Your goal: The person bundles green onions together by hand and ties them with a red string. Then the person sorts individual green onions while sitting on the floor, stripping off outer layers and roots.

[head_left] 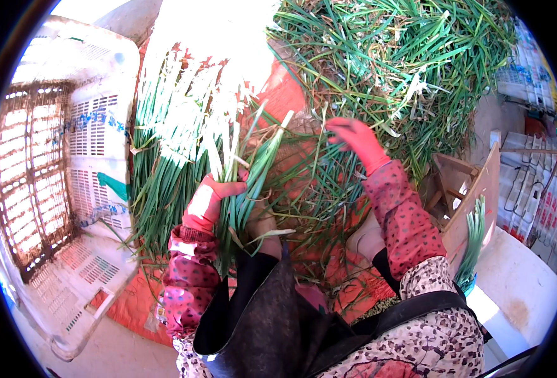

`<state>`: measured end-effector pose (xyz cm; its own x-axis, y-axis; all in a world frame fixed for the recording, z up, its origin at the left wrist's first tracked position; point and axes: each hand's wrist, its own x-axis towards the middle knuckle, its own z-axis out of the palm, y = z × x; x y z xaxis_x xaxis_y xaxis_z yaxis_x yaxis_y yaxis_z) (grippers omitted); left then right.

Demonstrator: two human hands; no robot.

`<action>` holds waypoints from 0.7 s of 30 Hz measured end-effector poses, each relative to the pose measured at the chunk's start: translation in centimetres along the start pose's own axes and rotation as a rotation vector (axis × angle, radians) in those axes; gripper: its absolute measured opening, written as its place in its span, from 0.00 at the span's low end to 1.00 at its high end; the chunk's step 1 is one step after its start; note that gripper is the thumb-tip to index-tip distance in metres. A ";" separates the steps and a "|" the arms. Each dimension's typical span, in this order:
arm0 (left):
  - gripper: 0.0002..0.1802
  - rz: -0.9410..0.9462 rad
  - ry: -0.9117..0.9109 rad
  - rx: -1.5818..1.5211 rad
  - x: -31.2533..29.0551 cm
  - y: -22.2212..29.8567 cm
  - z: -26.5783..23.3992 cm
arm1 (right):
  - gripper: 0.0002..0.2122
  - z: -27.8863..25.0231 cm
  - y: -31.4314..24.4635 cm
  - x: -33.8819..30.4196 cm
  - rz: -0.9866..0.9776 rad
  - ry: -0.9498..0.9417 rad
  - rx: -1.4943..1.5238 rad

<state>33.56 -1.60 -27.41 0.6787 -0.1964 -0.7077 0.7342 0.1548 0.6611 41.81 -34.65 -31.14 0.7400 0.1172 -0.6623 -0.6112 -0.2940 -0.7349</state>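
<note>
Red rubbery gloves cover both hands. The left hand has its fingers clenched round a bunch of green chive-like stalks, held upright with the pale cut ends above the fingers and the leaves trailing down toward the dark apron. The right hand is up and to the right of that bunch, fingers loosely spread and released, the tips touching loose stalks at the near edge of the heap; it grips nothing that shows.

Judging by how things lie, the sorting looks partly done: left of the left fingers a row of straight, even stalks lies laid out, bright in the sun, while the heap beyond the right fingers is large, tangled, and mixed with dry yellow straw-like leaves. Much seems left.

Under the stalks lies an orange cloth. Farther left stands a white plastic crate with slotted walls and a lattice bottom. Right of the right sleeve is a small wooden stool, a thin green bundle beside it.
</note>
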 end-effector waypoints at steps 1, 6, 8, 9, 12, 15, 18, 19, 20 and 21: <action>0.16 -0.017 -0.040 -0.030 0.3 -0.5 0.2 | 0.17 1.7 -0.5 -0.6 -0.057 -0.154 0.105; 0.21 -0.111 -0.209 -0.218 0.3 -0.4 0.1 | 0.17 10.0 -2.3 0.5 -0.318 -0.613 0.379; 0.18 -0.108 -0.171 -0.226 0.8 -0.4 0.2 | 0.17 9.9 -2.5 0.7 -0.260 -0.574 0.291; 0.17 -0.089 -0.115 -0.194 0.6 -0.7 -0.7 | 0.18 10.6 -3.2 0.4 -0.212 -0.501 0.202; 0.17 0.065 0.038 -0.172 1.5 -1.5 -2.2 | 0.19 10.5 -2.9 0.2 -0.189 -0.256 -0.014; 0.19 0.192 0.023 -0.121 1.9 -0.7 -0.9 | 0.19 10.7 -2.4 0.0 -0.160 -0.228 -0.035; 0.19 -0.074 0.021 0.200 2.3 1.1 2.5 | 0.19 11.8 -1.6 -0.1 -0.211 -0.271 -0.017; 0.18 -0.107 -0.004 0.176 2.9 0.8 2.7 | 0.18 11.6 -1.8 -0.1 -0.147 -0.271 -0.089; 0.17 -0.141 -0.025 0.150 3.2 0.3 2.8 | 0.18 11.2 -3.1 -0.5 -0.069 -0.325 -0.150; 0.16 -0.080 -0.068 0.079 2.8 0.8 3.0 | 0.18 10.6 -4.8 -1.0 0.013 -0.379 -0.212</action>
<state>36.01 -4.96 -28.11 0.6129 -0.2709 -0.7423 0.7802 0.0592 0.6227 41.04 -23.32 -28.45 0.5527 0.4406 -0.7074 -0.5196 -0.4815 -0.7058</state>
